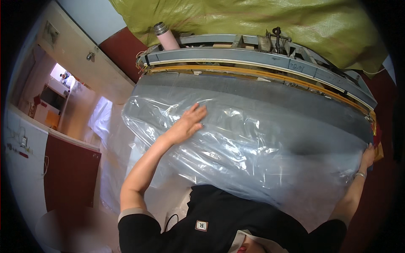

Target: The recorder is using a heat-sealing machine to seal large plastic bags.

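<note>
A wide sheet of clear plastic film [236,139] lies over a dark grey surface [219,86] and hangs down toward my body, with shiny creases on its left half. My left hand [185,125] rests on the film left of the middle, palm down, its fingers stretched and apart. Far to the right, my right hand [368,157] is closed at the film's right edge, beside the end of the grey surface. Its fingers show only in part. A bracelet [360,174] circles the right wrist.
Behind the surface runs a grey metal frame [253,57] with a yellow-orange strip [236,71] along it. A pink flask [167,40] and a metal clamp [276,39] are on the frame. Green-yellow sheeting [253,19] hangs behind. A door [80,50] stands at the left.
</note>
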Tool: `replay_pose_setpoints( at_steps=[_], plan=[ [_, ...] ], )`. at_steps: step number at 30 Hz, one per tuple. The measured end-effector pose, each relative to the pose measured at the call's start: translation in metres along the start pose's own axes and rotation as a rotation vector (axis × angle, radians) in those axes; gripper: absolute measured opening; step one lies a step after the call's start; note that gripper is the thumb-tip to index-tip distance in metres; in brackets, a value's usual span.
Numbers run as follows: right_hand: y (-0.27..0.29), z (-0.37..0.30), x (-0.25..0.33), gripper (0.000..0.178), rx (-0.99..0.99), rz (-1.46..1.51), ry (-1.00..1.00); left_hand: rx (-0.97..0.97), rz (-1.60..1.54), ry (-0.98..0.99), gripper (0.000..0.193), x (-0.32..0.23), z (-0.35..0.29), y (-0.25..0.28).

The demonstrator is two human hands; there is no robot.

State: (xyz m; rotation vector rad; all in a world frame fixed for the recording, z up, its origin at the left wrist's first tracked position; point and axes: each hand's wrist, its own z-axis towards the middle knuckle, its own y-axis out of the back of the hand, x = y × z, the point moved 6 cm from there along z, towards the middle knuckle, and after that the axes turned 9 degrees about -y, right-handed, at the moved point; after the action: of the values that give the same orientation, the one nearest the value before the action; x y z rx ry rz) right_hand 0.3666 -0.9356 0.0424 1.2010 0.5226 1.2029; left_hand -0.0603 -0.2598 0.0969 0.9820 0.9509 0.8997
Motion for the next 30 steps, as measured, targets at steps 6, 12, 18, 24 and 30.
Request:
replay_pose_setpoints(
  at_steps=[6, 12, 18, 24, 30],
  plan=[
    [-0.002, 0.001, -0.002, 0.050, -0.001, 0.034, 0.009, -0.227, 0.177, 0.213, 0.043, 0.069, -0.013, -0.012],
    [-0.012, 0.012, -0.014, 0.049, 0.016, -0.008, -0.009, -0.240, 0.184, 0.388, 0.014, 0.089, -0.002, 0.004],
    [-0.028, 0.039, -0.046, 0.046, -0.017, 0.228, 0.000, -0.438, 0.152, 0.422, 0.012, 0.110, 0.021, 0.000],
    [-0.012, 0.051, -0.100, 0.036, 0.246, 0.993, -0.219, -0.520, 0.100, 0.529, 0.011, 0.113, 0.025, -0.007],
    [0.020, 0.046, -0.069, 0.031, 0.127, 1.006, -0.121, -0.485, 0.292, 0.329, 0.011, 0.112, 0.033, -0.001]
  ],
)
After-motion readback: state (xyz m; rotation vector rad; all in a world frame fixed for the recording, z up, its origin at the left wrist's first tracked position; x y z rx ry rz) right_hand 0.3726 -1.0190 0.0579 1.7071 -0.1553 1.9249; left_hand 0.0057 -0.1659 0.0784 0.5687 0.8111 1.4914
